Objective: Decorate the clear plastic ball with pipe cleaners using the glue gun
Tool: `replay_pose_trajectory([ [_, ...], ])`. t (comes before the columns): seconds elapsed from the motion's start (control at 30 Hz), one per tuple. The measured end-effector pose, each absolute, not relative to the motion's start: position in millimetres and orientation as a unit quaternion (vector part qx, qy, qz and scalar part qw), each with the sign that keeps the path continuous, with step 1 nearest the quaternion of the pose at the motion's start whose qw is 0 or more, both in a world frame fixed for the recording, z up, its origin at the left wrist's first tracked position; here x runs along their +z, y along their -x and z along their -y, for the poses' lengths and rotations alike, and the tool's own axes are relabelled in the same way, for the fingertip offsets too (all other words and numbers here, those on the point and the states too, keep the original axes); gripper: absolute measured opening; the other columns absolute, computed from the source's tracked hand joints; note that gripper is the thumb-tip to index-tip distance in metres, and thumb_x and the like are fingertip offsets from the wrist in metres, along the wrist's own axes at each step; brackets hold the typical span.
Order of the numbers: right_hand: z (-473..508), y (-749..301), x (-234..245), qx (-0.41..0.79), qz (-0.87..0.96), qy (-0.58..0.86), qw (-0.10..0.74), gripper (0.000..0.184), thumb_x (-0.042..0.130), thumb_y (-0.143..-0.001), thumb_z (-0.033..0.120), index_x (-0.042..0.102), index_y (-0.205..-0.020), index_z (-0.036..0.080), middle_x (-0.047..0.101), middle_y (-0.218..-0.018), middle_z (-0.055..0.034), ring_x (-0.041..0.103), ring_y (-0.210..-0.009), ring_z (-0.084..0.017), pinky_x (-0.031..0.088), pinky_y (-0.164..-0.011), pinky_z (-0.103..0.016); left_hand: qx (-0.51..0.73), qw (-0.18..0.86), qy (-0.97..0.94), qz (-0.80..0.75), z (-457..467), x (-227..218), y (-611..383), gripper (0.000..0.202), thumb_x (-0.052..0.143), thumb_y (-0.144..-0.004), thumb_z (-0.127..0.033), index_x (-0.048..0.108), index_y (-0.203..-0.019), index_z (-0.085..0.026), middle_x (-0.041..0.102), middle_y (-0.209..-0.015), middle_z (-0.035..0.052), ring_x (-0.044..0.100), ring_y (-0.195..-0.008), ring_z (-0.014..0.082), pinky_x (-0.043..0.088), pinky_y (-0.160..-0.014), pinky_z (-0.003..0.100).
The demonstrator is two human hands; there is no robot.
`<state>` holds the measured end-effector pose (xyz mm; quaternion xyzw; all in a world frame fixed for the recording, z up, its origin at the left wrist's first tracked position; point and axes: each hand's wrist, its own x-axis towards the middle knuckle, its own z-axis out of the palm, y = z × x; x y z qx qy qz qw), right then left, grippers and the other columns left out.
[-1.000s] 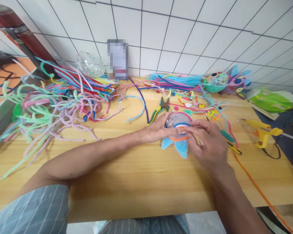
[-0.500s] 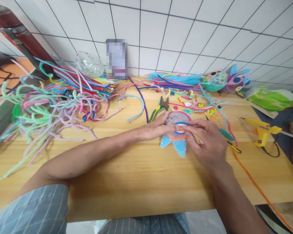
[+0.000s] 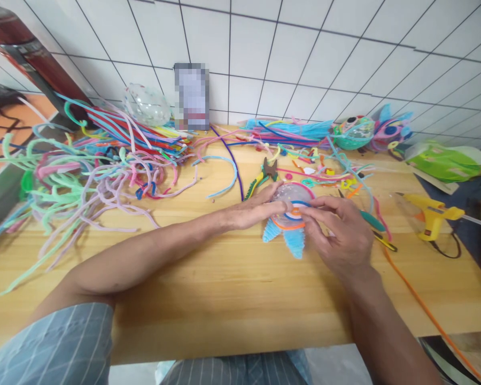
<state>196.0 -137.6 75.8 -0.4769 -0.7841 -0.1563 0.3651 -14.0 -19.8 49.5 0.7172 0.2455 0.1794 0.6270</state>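
A clear plastic ball (image 3: 289, 193) is trimmed with pink and orange pipe cleaners and has light-blue fuzzy fins (image 3: 294, 243) at its near side. My left hand (image 3: 264, 207) is closed around the ball's left side, thumb lying across its top. On the front of the ball sits a round coil of blue, white and orange pipe cleaner (image 3: 294, 213). The fingertips of my right hand (image 3: 339, 227) pinch the right edge of this coil against the ball. Its underside and the fingers behind the ball are hidden.
Green-handled pliers (image 3: 260, 178) lie just behind my left hand. To the right are a yellow glue gun (image 3: 435, 213) and a craft knife (image 3: 385, 241). Pipe cleaners (image 3: 116, 182) heap at the left. A finished green ball (image 3: 353, 133) stands by the tiled wall.
My left thumb has drawn back slightly left, showing more of the coil's orange centre. My right hand stays at the coil's edge, and the ball has barely moved.
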Motion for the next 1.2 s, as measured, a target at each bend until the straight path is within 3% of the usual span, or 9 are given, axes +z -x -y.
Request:
replay_pose_trajectory([
  [0.2,137.6,-195.7,77.3,-0.154,0.788,0.473,0.362,0.029,0.076,-0.091,0.008,0.077,-0.116,0.024,0.077,-0.109,-0.0090,0.075,-0.097,-0.023,0.062,-0.085,-0.040,0.192,0.637,-0.707,-0.239,22.4,51.9,9.6,0.100,0.080,-0.079,-0.061,0.039,-0.160,-0.018,0.048,-0.164,0.0178,0.046,-0.155,0.0380,0.036,-0.132,0.056],
  [0.5,137.9,-192.8,77.6,-0.167,0.782,0.483,0.358,0.024,0.078,-0.092,0.013,0.078,-0.113,0.025,0.077,-0.107,-0.0072,0.074,-0.095,-0.022,0.061,-0.084,-0.038,0.194,0.582,-0.753,-0.238,20.3,49.2,9.5,0.089,0.078,-0.085,-0.058,0.042,-0.158,-0.020,0.052,-0.161,0.0173,0.048,-0.153,0.0384,0.038,-0.130,0.059],
  [0.6,137.9,-194.1,77.1,-0.167,0.779,0.487,0.358,0.026,0.079,-0.092,0.014,0.078,-0.115,0.027,0.078,-0.107,-0.0063,0.075,-0.096,-0.022,0.061,-0.085,-0.038,0.230,0.524,-0.788,-0.225,20.7,47.3,9.6,0.089,0.077,-0.086,-0.064,0.044,-0.156,-0.020,0.053,-0.159,0.0197,0.051,-0.151,0.0395,0.041,-0.128,0.061],
  [0.7,137.2,-196.1,76.3,-0.170,0.778,0.489,0.356,0.026,0.079,-0.092,0.014,0.078,-0.115,0.027,0.078,-0.106,-0.0063,0.076,-0.096,-0.023,0.062,-0.087,-0.039,0.346,0.420,-0.819,-0.185,22.3,40.9,7.7,0.084,0.078,-0.088,-0.061,0.047,-0.154,-0.019,0.049,-0.161,0.0222,0.046,-0.155,0.0380,0.038,-0.130,0.061],
  [0.83,135.8,-197.7,75.6,-0.184,0.778,0.482,0.357,0.026,0.081,-0.090,0.013,0.078,-0.112,0.026,0.078,-0.105,-0.0063,0.077,-0.093,-0.023,0.062,-0.086,-0.039,0.433,0.267,-0.855,-0.104,24.0,35.5,6.7,0.035,0.064,-0.103,-0.041,0.065,-0.131,-0.022,0.053,-0.159,0.0176,0.048,-0.155,0.0309,0.045,-0.125,0.057],
  [0.9,135.2,-197.7,75.6,-0.187,0.776,0.483,0.360,0.026,0.081,-0.090,0.013,0.078,-0.112,0.026,0.079,-0.106,-0.0060,0.077,-0.094,-0.023,0.062,-0.086,-0.038,0.426,0.218,-0.873,-0.092,24.3,37.0,7.3,0.022,0.056,-0.108,-0.035,0.071,-0.117,-0.021,0.060,-0.154,0.0153,0.056,-0.148,0.0270,0.050,-0.121,0.051],
  [1.03,133.0,-198.0,76.7,-0.203,0.772,0.484,0.357,0.024,0.081,-0.090,0.013,0.078,-0.111,0.026,0.079,-0.103,-0.0047,0.077,-0.090,-0.022,0.062,-0.084,-0.036,0.415,0.180,-0.888,-0.085,23.8,43.2,8.6,0.032,0.049,-0.113,-0.034,0.076,-0.115,-0.017,0.071,-0.143,0.0149,0.067,-0.136,0.0244,0.055,-0.115,0.045],
  [1.2,129.3,-200.8,76.5,-0.241,0.771,0.466,0.361,0.020,0.085,-0.088,0.015,0.076,-0.104,0.022,0.080,-0.099,-0.0061,0.078,-0.086,-0.020,0.062,-0.083,-0.032,0.370,0.142,-0.911,-0.110,24.4,47.8,9.6,0.041,0.043,-0.115,-0.035,0.078,-0.122,-0.017,0.073,-0.141,0.0122,0.069,-0.134,0.0235,0.055,-0.116,0.041],
])
